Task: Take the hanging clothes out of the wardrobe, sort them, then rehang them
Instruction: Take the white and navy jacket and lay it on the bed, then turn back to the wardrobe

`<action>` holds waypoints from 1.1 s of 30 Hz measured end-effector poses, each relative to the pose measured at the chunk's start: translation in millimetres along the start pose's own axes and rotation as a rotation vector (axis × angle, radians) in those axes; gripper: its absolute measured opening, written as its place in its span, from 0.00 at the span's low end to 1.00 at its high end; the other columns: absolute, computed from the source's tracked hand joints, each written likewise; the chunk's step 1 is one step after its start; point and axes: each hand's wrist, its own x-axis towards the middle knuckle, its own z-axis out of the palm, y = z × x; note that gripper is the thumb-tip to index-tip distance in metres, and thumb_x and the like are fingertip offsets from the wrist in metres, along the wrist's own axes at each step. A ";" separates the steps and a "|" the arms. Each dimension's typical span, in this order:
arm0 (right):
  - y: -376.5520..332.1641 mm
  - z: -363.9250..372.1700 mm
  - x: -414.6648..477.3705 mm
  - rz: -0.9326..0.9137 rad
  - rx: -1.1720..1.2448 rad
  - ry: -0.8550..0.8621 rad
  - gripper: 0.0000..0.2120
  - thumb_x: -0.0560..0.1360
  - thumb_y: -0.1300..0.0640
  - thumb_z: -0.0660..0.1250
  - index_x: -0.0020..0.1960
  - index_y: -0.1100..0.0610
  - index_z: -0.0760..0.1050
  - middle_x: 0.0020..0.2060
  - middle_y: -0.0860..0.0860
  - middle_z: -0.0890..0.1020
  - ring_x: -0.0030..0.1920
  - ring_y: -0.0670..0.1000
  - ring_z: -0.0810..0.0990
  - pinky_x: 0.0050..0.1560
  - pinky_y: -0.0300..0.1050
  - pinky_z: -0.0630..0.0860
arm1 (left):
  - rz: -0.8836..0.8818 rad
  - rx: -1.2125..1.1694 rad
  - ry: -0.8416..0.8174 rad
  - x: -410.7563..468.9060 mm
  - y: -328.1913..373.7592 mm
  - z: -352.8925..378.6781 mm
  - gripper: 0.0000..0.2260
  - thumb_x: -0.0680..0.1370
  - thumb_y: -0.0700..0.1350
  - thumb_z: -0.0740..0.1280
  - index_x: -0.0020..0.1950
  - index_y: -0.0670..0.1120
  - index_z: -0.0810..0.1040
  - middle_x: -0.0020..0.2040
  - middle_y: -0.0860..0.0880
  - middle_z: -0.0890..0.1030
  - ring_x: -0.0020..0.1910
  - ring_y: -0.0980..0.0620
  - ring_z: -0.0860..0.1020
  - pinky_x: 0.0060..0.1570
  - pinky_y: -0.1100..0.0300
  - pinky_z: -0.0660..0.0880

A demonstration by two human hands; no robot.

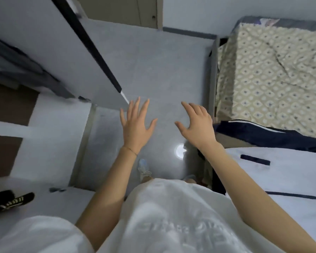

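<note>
Left hand (136, 125), right hand (197, 125) — fingers spread, holding nothing.

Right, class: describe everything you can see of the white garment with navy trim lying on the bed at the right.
The white garment lies spread fairly flat across the near end of the bed, at the right edge of the view. Its fabric looks smooth and light. A short navy bar sits on its upper part, and a thin navy line crosses it lower down. A dark navy piece with white piping lies along its far edge. The person's right forearm partly hides its left side. Neither hand touches it.
</note>
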 end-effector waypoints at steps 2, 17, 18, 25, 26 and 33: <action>-44.4 17.4 13.5 -0.056 -0.008 -0.017 0.31 0.77 0.46 0.67 0.76 0.52 0.63 0.72 0.53 0.70 0.72 0.57 0.64 0.70 0.54 0.61 | -0.057 0.011 0.040 -5.1 -41.9 -21.4 0.29 0.79 0.58 0.64 0.78 0.51 0.65 0.78 0.45 0.63 0.79 0.43 0.56 0.74 0.37 0.48; -308.3 114.0 79.3 -0.587 -0.078 -0.288 0.33 0.78 0.47 0.65 0.79 0.50 0.57 0.77 0.54 0.60 0.77 0.58 0.54 0.75 0.54 0.53 | -0.648 0.117 0.309 -62.0 -260.8 -146.8 0.30 0.80 0.59 0.62 0.80 0.51 0.60 0.80 0.45 0.57 0.80 0.42 0.52 0.74 0.36 0.47; -320.8 118.1 83.3 -0.618 -0.080 -0.311 0.33 0.78 0.47 0.65 0.79 0.50 0.57 0.77 0.53 0.59 0.77 0.57 0.54 0.75 0.54 0.52 | -0.680 0.132 0.312 -64.0 -268.1 -150.6 0.31 0.80 0.61 0.62 0.80 0.51 0.60 0.80 0.44 0.57 0.80 0.42 0.52 0.74 0.36 0.48; -405.9 137.9 122.6 -0.887 -0.152 -0.428 0.33 0.78 0.46 0.65 0.79 0.48 0.55 0.78 0.52 0.57 0.78 0.57 0.51 0.76 0.56 0.53 | -0.941 0.169 0.405 -65.6 -307.7 -177.2 0.33 0.78 0.66 0.52 0.79 0.50 0.63 0.79 0.43 0.61 0.79 0.42 0.57 0.73 0.34 0.51; -418.1 140.5 127.9 -0.926 -0.168 -0.441 0.33 0.78 0.46 0.65 0.79 0.48 0.55 0.78 0.52 0.58 0.78 0.57 0.51 0.76 0.56 0.53 | -0.969 0.164 0.431 -67.0 -312.1 -180.6 0.33 0.78 0.66 0.51 0.78 0.50 0.63 0.79 0.43 0.62 0.78 0.41 0.57 0.73 0.34 0.51; -505.3 168.9 142.3 -1.192 -0.220 -0.500 0.33 0.77 0.45 0.66 0.78 0.49 0.58 0.78 0.53 0.60 0.78 0.58 0.54 0.76 0.58 0.55 | -1.204 0.199 0.619 -93.2 -341.8 -207.7 0.31 0.79 0.63 0.53 0.77 0.48 0.66 0.77 0.43 0.65 0.78 0.41 0.58 0.74 0.38 0.48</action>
